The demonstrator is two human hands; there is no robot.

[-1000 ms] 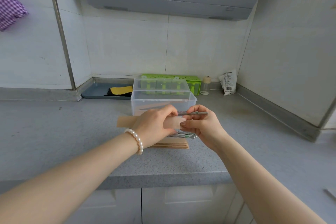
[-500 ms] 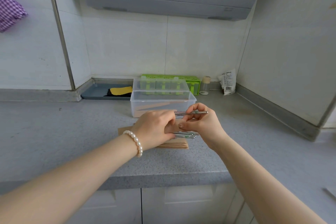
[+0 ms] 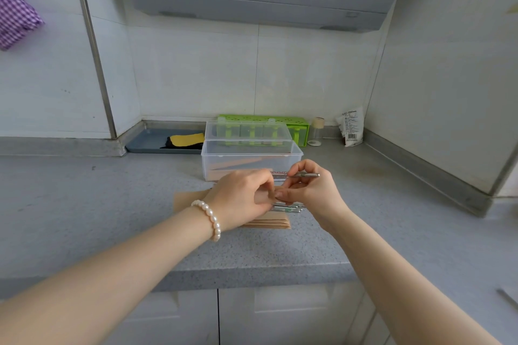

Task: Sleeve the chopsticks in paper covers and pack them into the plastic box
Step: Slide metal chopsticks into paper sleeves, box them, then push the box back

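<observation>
Here both hands, left (image 3: pixel 243 199) and right (image 3: pixel 309 190), pinch a chopstick (image 3: pixel 304 175) before the plastic box (image 3: pixel 251 158).

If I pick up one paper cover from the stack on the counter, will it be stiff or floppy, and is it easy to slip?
The paper covers look thin and flat, so one is probably light and floppy, bending if held by one end. They lie in a loose stack on the smooth counter, so the top one may slide, or drag another along. Pinching hard would likely crease it.

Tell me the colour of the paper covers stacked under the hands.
Light kraft brown, plain with no print; the paper covers show best in the head view.
</observation>
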